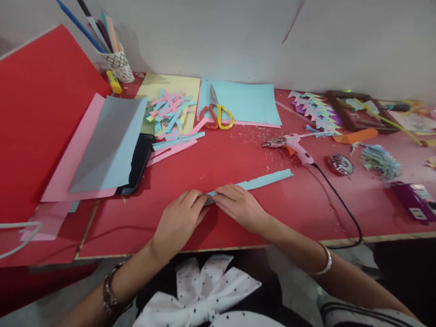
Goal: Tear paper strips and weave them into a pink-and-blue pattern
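A long light-blue paper strip (267, 180) lies on the red table, slanting up to the right. My left hand (182, 215) grips the strip's left end, with its fingers closed on the paper. Just beside it, my right hand (240, 206) presses and pinches the same strip, its fingertips close to those of the left. The strip's far left end is hidden under the fingers. Beyond my hands lie a loose blue strip (179, 141) and a pink strip (173, 152). Scissors (214, 106) with red and yellow handles rest on a stack of blue sheets (252, 102).
A pink glue gun (294, 146) lies to the right, its black cord (342, 204) hanging over the table's front edge. Cut paper pieces (172, 109) are heaped on a yellow sheet (190, 86). Blue and pink sheets cover part of a black phone (141, 159). A pen cup (119, 66) stands at the back left.
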A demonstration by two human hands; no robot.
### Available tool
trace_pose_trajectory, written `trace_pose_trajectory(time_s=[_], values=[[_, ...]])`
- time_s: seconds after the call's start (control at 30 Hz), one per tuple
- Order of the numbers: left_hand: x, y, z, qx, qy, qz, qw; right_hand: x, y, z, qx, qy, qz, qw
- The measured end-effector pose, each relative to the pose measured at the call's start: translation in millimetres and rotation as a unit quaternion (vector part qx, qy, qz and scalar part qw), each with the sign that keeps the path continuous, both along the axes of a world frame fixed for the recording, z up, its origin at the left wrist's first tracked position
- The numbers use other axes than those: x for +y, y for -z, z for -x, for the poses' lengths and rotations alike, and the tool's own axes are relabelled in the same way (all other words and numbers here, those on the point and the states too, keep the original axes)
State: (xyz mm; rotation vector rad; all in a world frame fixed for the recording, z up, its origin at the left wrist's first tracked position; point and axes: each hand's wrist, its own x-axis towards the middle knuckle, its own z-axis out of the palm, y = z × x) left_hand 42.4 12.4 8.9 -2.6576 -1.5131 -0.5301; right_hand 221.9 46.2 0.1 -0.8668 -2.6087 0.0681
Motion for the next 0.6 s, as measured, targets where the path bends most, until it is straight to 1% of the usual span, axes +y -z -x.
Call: trace_pose_trajectory(time_s=[0.13,0.2,0.3,0.43,0.6], values=[[2.3,2.3,-0.1,-0.022,-0.021,0.027,0.999,5.5,1.5,0.7,0.013,0.005,0.040,0.999],[3.3,2.7,1.3,-0.048,-0.034,0.053,0.997,8.8,0.6,1.6,0.000,0.013,0.044,0.999],[3.0,2.5,4.1,-0.077,-0.072,0.088,0.991,13.3,-1.9,3.6,-0.022,0.013,0.051,0.998],[1.8,2.2,5.4,-0.083,-0.100,0.089,0.987,17.9,-3.5,5.9,-0.037,0.014,0.062,0.997],[2.7,2.3,3.8,-0.065,-0.133,0.107,0.983,22.9,-3.0,7.0,-0.043,0.028,0.045,0.998]])
